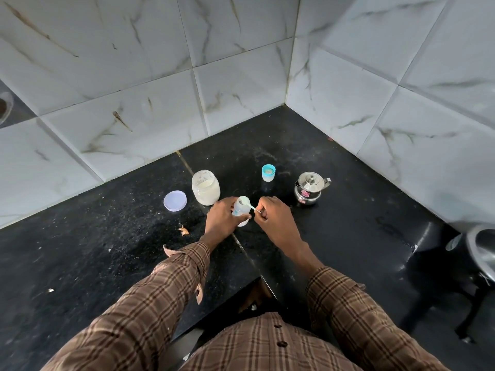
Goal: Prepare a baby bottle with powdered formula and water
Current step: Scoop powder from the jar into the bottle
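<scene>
My left hand (221, 218) grips a small clear baby bottle (242, 210) that stands upright on the black counter (107, 250). My right hand (270, 215) pinches the handle of a small pale scoop (247, 205) whose bowl lies over the bottle's open mouth. Just behind my left hand stands an open glass jar of white powder (205, 187), with its round white lid (175, 200) lying to its left. The bottle's blue cap with the teat (268, 172) stands further back. A small steel kettle (309, 188) stands to the right of my right hand.
White marble tiles (241, 76) wall in the counter corner behind and to the right. A small brown scrap (183, 230) lies on the counter left of my left wrist. A dark metal appliance (476, 253) sits at the right edge.
</scene>
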